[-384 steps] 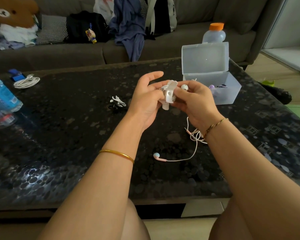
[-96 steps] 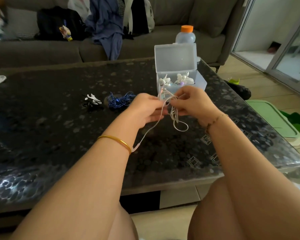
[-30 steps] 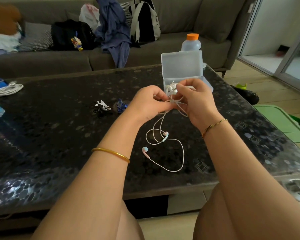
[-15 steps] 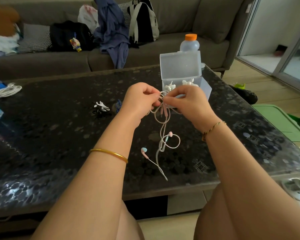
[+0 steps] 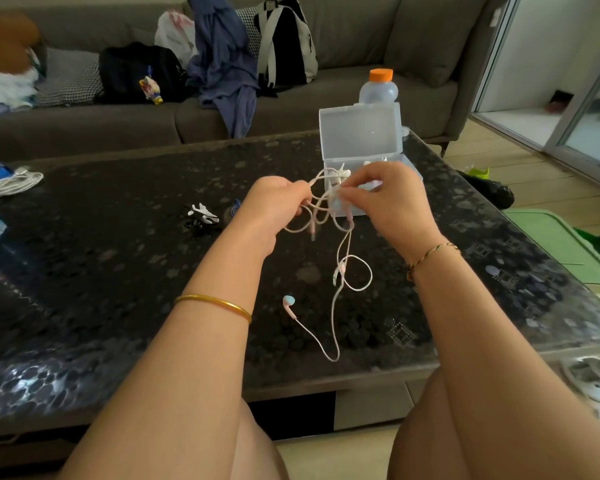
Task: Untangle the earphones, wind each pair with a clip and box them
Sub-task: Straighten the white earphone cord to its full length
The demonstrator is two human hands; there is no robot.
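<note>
Left hand point(image 5: 274, 206) & right hand point(image 5: 392, 199) both pinch the earphones point(image 5: 342, 271) cord; best tease loops apart slowly, w/o yanking knots tight.

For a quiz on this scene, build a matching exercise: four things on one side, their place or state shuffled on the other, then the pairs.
1 pink earphones
2 clear box
3 coiled white cable
4 orange-capped bottle

a behind the box
b far left of the table
c lid open
d held by left hand and right hand

Pairs: 1-d, 2-c, 3-b, 4-a
</note>
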